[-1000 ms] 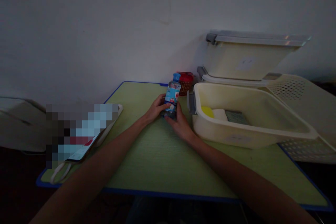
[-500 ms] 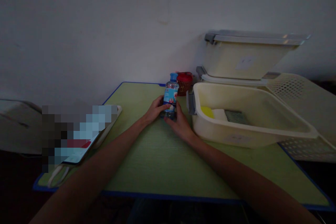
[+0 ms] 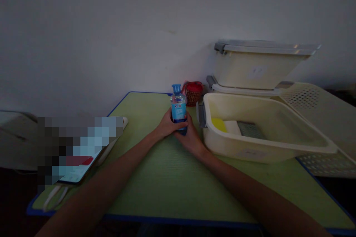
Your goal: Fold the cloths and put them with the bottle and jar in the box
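Between my two hands is a clear plastic bottle (image 3: 178,110) with a blue cap and a light-blue label, nearly upright over the middle of the table. My left hand (image 3: 167,125) wraps its left side, the thumb lying across the lower front. My right hand (image 3: 190,135) grips the lower right side and base, its fingers partly hidden behind the bottle. A red and dark woven basket (image 3: 194,94) stands just behind it to the right. Close to my right hand is an open cream plastic bin (image 3: 239,148) with a grey latch.
The bin holds a yellow item (image 3: 219,124), a white item (image 3: 232,127) and a grey-green textured pad (image 3: 250,130). A lidded cream box (image 3: 250,70) is stacked behind, near a perforated basket (image 3: 328,107). A lit phone (image 3: 80,170) lies left on the green table (image 3: 155,192).
The bottle has turned in my hands, so its label faces differently, and it stands more upright. Both hands still hold it. The whole view has shifted slightly.
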Demonstrator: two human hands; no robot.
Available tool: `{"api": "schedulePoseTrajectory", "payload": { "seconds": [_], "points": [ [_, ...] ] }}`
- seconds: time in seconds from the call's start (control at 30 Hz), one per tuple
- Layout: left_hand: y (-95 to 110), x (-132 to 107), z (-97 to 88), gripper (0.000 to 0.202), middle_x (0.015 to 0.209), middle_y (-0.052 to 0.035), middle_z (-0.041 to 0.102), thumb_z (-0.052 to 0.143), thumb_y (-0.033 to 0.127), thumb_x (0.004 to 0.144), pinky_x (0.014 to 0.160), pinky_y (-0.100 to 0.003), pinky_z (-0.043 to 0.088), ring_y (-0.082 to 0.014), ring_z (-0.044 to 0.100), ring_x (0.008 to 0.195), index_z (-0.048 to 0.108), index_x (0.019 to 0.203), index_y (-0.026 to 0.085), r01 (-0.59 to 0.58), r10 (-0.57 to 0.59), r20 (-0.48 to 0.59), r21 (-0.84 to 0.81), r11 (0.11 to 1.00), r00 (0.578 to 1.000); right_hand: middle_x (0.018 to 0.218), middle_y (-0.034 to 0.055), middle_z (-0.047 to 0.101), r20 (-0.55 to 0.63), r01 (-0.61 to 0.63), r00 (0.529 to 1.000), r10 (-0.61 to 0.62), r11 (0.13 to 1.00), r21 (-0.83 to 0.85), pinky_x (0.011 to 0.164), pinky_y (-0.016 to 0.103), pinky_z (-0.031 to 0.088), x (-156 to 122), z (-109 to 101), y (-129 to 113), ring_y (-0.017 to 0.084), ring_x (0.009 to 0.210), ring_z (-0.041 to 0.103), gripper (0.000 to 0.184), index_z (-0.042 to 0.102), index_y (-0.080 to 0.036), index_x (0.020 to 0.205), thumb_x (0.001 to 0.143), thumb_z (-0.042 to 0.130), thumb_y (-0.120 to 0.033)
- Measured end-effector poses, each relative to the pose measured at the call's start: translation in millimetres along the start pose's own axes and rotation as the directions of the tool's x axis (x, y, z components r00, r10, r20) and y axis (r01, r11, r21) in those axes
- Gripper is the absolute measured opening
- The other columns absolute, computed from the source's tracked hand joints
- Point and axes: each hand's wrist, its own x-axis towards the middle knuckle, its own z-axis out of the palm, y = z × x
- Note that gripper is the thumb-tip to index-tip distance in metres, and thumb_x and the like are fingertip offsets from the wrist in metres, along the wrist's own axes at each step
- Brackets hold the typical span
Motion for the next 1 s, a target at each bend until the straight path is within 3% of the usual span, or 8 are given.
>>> {"api": "schedulePoseTrajectory", "payload": {
  "seconds": [0.23,0.4,0.63,0.83,1.0],
  "points": [
    [-2.6,-1.7,4.1,0.047,0.082,-0.0021,0.057,0.07,0.039,0.059,0.073,-0.031,0.045,-0.0162,0.054,0.075,0.048,0.092,0.015,-0.043,0.048,-0.066,0.074,0.996,0.997,0.129,0.012,0.043,-0.001,-0.016,1.0,0.016,0.999,-0.04,0.099,0.042,0.035,-1.1,-0.6,0.0,0.024,0.119,0.043,0.072,0.025,-0.019,0.132,0.067,0.056,-0.019],
    [-6.1,-3.1,3.8,0.047,0.086,-0.004,0.056,0.056,0.054,0.07,0.078,-0.033,0.043,-0.0191,0.054,0.082,0.048,0.097,0.016,-0.08,0.089,-0.083,0.1,0.992,0.993,0.127,0.0125,0.044,0.004,-0.049,0.999,0.05,0.997,-0.06,0.094,0.041,0.04,-2.7,-0.7,-2.9,0.023,0.112,0.049,0.072,0.021,-0.019,0.133,0.068,0.054,-0.022],
    [-4.3,-3.6,5.2,0.048,0.098,-0.0069,0.058,0.037,0.059,0.081,0.091,-0.033,0.037,-0.0206,0.052,0.098,0.049,0.1,0.018,-0.136,0.159,-0.151,0.154,0.979,0.976,0.13,0.0122,0.043,-0.017,0.027,0.999,-0.028,0.999,-0.036,0.098,0.04,0.037,-3.4,0.0,-5.3,0.022,0.116,0.046,0.075,0.018,-0.019,0.134,0.068,0.054,-0.022],
    [-2.5,-2.8,5.4,0.042,0.084,-0.0041,0.061,0.062,0.048,0.067,0.075,-0.032,0.045,-0.0193,0.056,0.078,0.054,0.092,0.016,-0.068,0.081,-0.091,0.138,0.988,0.993,0.131,0.0126,0.042,-0.015,-0.017,1.0,0.016,0.998,-0.057,0.098,0.042,0.037,-6.2,-2.0,-6.0,0.023,0.117,0.045,0.082,0.009,-0.019,0.138,0.068,0.051,-0.018],
    [1.3,-3.9,8.1,0.048,0.083,-0.0024,0.06,0.072,0.038,0.056,0.072,-0.032,0.045,-0.0184,0.056,0.075,0.05,0.094,0.017,-0.01,0.029,-0.175,0.112,0.994,0.984,0.129,0.0118,0.045,-0.054,0.014,0.998,-0.019,0.995,-0.102,0.098,0.043,0.036,-3.5,0.3,-3.5,0.025,0.116,0.046,0.083,0.017,-0.021,0.136,0.064,0.057,-0.016]
  ]
}}
